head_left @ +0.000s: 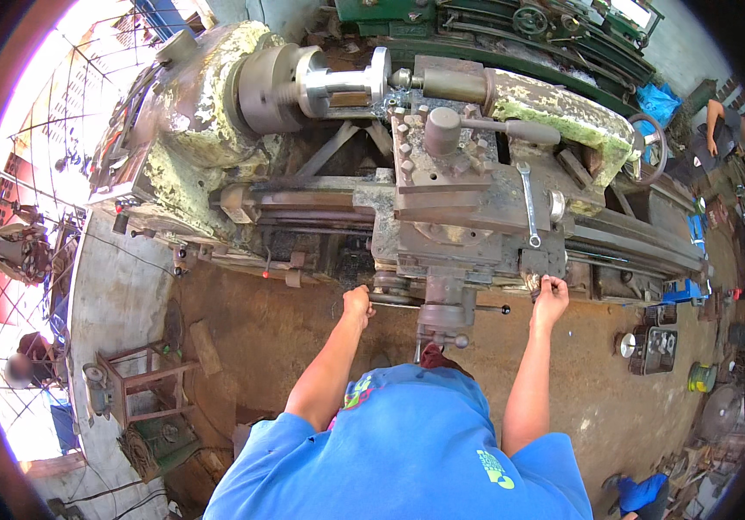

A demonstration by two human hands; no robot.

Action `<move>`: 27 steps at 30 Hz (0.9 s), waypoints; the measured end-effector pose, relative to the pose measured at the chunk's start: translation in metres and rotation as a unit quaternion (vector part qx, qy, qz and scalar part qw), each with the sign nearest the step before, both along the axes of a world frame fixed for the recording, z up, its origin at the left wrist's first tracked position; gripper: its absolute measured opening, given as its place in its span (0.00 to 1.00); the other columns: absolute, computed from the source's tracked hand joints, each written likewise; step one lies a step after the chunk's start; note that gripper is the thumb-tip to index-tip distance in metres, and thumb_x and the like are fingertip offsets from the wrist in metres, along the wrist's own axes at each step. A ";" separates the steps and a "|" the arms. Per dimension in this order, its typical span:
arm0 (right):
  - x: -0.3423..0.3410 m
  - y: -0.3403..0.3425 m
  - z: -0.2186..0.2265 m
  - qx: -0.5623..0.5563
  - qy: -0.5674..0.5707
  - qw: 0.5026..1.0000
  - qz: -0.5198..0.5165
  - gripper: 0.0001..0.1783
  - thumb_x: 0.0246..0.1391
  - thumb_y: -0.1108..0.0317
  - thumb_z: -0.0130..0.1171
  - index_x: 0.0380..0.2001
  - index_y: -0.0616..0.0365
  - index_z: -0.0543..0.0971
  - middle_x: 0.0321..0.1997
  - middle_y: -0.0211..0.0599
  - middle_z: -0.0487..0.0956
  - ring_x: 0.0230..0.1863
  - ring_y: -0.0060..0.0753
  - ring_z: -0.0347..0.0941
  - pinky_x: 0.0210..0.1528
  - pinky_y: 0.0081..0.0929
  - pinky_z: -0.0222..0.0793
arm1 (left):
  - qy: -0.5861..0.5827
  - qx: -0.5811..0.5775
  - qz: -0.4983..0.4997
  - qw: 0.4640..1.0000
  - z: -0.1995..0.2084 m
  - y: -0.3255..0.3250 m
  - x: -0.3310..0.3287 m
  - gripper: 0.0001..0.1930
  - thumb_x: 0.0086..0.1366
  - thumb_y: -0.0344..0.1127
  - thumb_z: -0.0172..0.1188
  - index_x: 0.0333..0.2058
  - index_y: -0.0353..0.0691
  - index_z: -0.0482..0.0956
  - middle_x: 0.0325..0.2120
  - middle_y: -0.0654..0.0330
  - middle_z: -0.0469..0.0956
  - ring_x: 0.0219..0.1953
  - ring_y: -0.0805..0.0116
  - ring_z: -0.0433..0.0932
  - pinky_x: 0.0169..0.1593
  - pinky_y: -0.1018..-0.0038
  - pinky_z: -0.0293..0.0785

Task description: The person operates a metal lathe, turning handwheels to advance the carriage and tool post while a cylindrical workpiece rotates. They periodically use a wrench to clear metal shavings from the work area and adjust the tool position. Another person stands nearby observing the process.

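A large worn metal lathe (459, 232) stands before me. My left hand (357, 306) is closed on a crank handle at the left end of a handwheel (390, 286) on the carriage front. My right hand (551, 300) has its fingers closed at a small lever (532, 282) on the carriage's right side; the fingers partly hide it. A shiny, flanged steel workpiece (342, 81) sits between the grey chuck (268, 89) and the tailstock (459, 84). The square tool post (442, 156) stands beside it, topped by a clamp handle (520, 131). A combination wrench (529, 206) lies on the carriage.
A black ball-ended lever (494, 308) juts out between my hands. Green machinery (511, 35) stands behind the lathe. A wooden stand (143, 373) is at left, a dark crate (652, 349) at right. Other people (710, 139) are at the far right, far left and lower right.
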State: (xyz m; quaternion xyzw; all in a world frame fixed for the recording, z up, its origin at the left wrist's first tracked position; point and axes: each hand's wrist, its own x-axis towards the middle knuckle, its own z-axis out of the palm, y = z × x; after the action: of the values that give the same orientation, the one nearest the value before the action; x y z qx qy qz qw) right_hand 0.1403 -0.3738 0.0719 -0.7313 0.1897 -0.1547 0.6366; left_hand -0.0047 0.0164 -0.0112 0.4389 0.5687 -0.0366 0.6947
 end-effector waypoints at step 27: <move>0.002 -0.005 -0.004 0.031 0.007 0.999 0.009 0.06 0.59 0.73 0.62 0.29 0.61 0.76 0.26 0.23 0.75 0.27 0.13 0.65 0.29 0.16 0.60 | -0.017 0.005 0.007 1.000 0.011 -0.002 -0.001 0.10 0.65 0.36 0.52 0.28 0.35 0.72 0.13 0.62 0.63 0.14 0.70 0.64 0.20 0.67 0.66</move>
State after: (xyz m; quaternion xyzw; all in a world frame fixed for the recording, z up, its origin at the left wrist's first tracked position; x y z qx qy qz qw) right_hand 0.1421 -0.3785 0.0681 -0.7138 0.1927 -0.1380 0.6590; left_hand -0.0056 0.0143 -0.0002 0.4391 0.5600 -0.0212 0.7022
